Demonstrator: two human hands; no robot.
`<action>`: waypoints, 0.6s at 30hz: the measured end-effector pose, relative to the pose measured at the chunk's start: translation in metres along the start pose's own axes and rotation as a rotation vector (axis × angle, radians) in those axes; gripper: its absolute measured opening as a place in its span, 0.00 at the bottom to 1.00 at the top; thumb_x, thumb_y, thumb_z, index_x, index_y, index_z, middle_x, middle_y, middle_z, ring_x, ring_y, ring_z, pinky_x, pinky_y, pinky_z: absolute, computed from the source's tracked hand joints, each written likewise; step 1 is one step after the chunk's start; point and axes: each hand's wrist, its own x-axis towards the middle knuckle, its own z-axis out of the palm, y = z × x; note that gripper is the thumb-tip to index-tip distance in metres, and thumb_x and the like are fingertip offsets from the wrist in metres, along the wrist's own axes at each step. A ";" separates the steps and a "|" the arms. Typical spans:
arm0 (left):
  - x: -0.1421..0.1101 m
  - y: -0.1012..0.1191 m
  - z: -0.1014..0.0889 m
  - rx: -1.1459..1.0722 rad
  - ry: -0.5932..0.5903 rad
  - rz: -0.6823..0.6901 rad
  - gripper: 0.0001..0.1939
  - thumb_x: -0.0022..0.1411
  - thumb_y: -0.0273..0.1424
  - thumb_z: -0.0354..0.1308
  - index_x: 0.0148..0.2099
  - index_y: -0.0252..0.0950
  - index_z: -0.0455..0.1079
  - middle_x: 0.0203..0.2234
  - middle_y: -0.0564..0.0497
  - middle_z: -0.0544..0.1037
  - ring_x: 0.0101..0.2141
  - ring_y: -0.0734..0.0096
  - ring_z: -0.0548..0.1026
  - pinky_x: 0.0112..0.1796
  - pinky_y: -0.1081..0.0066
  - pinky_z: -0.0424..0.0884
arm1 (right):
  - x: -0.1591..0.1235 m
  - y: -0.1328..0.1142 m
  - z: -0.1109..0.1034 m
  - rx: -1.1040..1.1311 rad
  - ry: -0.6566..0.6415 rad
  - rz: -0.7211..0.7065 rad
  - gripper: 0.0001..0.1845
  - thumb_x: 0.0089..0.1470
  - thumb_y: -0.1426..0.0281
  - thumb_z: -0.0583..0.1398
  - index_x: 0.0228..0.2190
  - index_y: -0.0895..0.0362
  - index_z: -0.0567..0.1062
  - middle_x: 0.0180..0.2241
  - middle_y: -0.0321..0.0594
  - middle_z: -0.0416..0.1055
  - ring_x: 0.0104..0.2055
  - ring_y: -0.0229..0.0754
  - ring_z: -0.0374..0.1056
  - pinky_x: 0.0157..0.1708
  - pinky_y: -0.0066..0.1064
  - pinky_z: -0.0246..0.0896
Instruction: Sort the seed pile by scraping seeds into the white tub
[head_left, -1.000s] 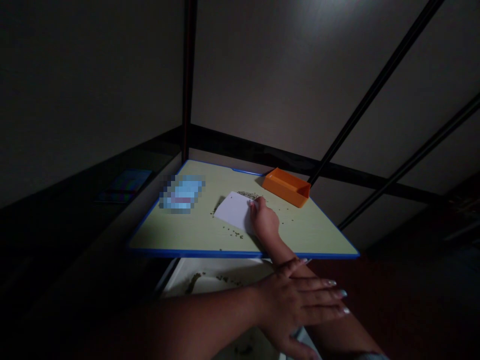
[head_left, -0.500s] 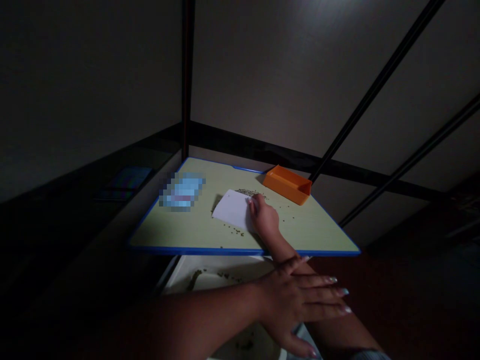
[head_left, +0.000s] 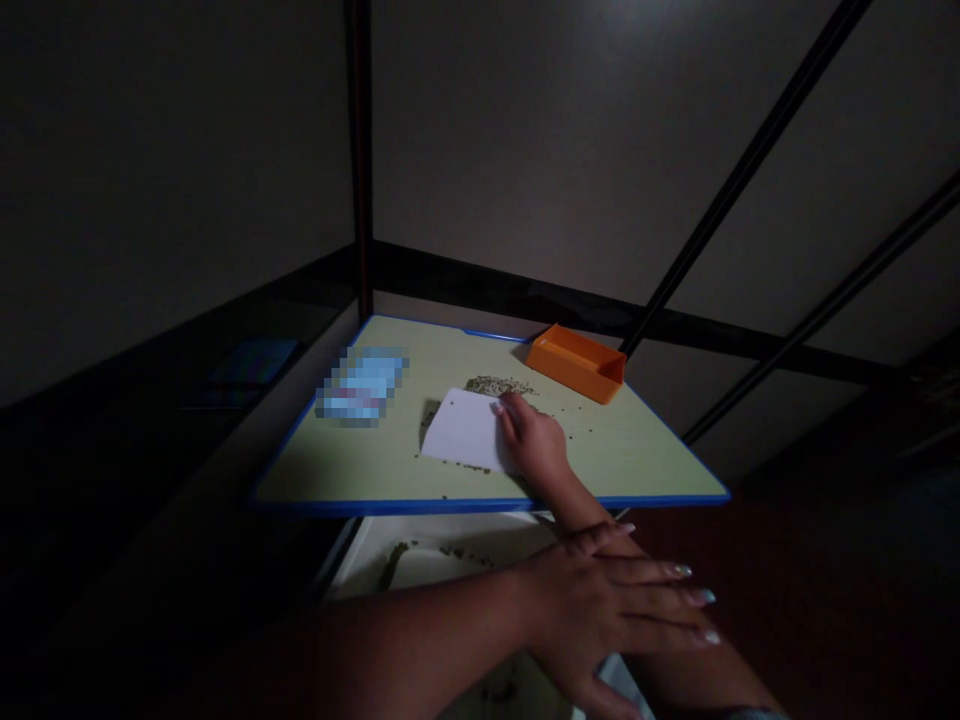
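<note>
My right hand (head_left: 538,440) pinches the right edge of a white sheet of paper or thin card (head_left: 465,430), thumb on top, held over a pale tabletop (head_left: 645,460) with a blue rim. Small greenish-brown grains (head_left: 499,385) lie in a patch just beyond the sheet. A few more are scattered along its near edge and to the right of the hand. My left hand (head_left: 600,600) lies across my right forearm, palm down, fingers spread, holding nothing.
An orange open box (head_left: 577,365) stands at the back right of the table. A blurred light-blue item (head_left: 366,385) lies at the left. Below the front edge sits a pale tray or drawer (head_left: 472,535) with dark grains in it. Walls rise behind and to the left.
The sheet and my right hand have shifted slightly toward the table's front edge, and more of the grain patch shows behind them. My left hand stays across the forearm, fingers spread.
</note>
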 end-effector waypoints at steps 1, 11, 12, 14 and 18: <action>0.000 0.000 0.001 0.002 0.000 0.007 0.43 0.60 0.48 0.53 0.70 0.33 0.47 0.68 0.52 0.48 0.69 0.64 0.40 0.65 0.49 0.45 | -0.001 0.000 0.000 0.010 0.002 -0.007 0.19 0.65 0.60 0.48 0.50 0.49 0.71 0.33 0.40 0.79 0.31 0.43 0.72 0.30 0.28 0.52; -0.002 0.005 -0.002 -0.028 0.025 -0.009 0.42 0.60 0.48 0.55 0.69 0.35 0.49 0.68 0.53 0.48 0.69 0.66 0.40 0.66 0.56 0.40 | -0.008 0.007 -0.001 0.158 -0.034 -0.062 0.19 0.64 0.61 0.50 0.51 0.50 0.72 0.37 0.39 0.80 0.36 0.43 0.75 0.36 0.28 0.60; -0.002 0.005 -0.002 -0.039 0.024 -0.010 0.42 0.60 0.49 0.55 0.69 0.35 0.49 0.68 0.52 0.48 0.68 0.65 0.41 0.66 0.57 0.39 | -0.008 0.008 -0.001 0.182 -0.034 -0.069 0.19 0.64 0.61 0.50 0.51 0.50 0.73 0.38 0.39 0.80 0.37 0.43 0.75 0.37 0.28 0.62; -0.001 0.004 -0.002 -0.071 0.016 -0.005 0.41 0.61 0.50 0.54 0.69 0.35 0.50 0.68 0.51 0.49 0.68 0.65 0.42 0.66 0.57 0.39 | -0.009 0.009 -0.001 0.238 -0.037 -0.090 0.18 0.64 0.62 0.51 0.50 0.49 0.74 0.41 0.39 0.80 0.40 0.43 0.75 0.40 0.29 0.63; 0.000 0.003 -0.005 -0.123 0.002 0.008 0.38 0.61 0.46 0.54 0.68 0.35 0.52 0.68 0.51 0.50 0.68 0.65 0.42 0.67 0.59 0.37 | -0.011 0.009 -0.002 0.323 -0.050 -0.121 0.18 0.64 0.62 0.51 0.50 0.49 0.75 0.44 0.38 0.79 0.45 0.42 0.74 0.44 0.29 0.65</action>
